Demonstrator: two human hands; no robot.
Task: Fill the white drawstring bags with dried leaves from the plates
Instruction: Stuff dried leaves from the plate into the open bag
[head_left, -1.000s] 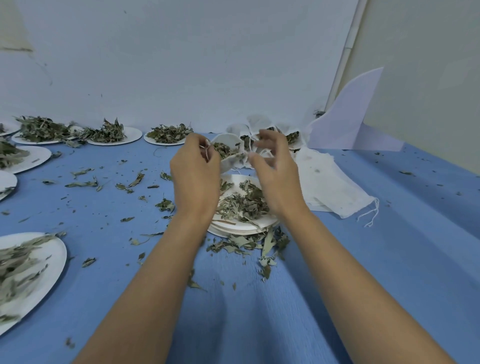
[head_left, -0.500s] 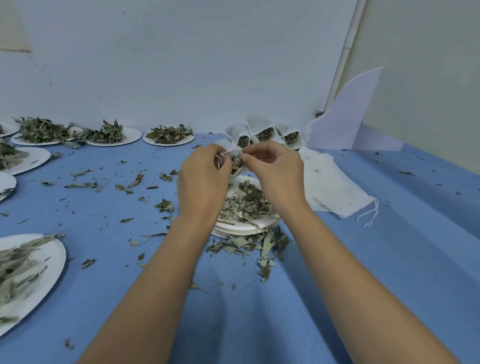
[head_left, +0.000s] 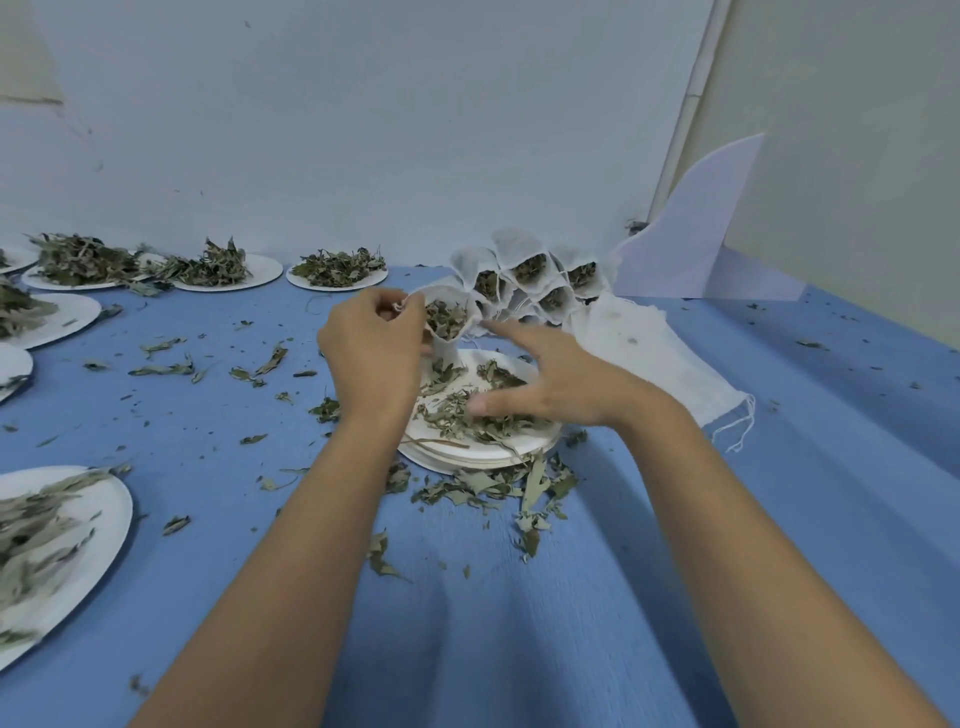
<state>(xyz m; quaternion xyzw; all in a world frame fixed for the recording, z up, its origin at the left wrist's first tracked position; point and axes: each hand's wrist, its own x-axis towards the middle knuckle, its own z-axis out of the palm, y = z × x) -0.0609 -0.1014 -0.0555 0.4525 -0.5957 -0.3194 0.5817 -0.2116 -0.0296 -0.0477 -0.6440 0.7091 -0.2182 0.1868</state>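
My left hand (head_left: 375, 347) grips a white drawstring bag (head_left: 448, 323) by its rim and string, holding it upright with its mouth wide and green leaves showing inside. It hangs over the far edge of a stack of white plates (head_left: 483, 454) strewn with dried leaves (head_left: 467, 410). My right hand (head_left: 550, 382) hovers low over those leaves, fingers spread and straight, thumb pointing left, holding nothing. Behind the held bag stands a cluster of several filled bags (head_left: 530, 280), mouths facing me.
A pile of flat empty white bags (head_left: 649, 358) lies right of the plates. More leaf-laden plates (head_left: 336, 270) line the back and left of the blue table (head_left: 519, 623); a near one (head_left: 67, 540) sits at left. Loose leaves (head_left: 488, 486) litter the cloth. A white card (head_left: 691, 244) leans at the wall.
Both hands were pinching the bag's mouth together. My right hand has since let go and dropped down over the plate with fingers spread; the left still holds the bag, now gaping wide.
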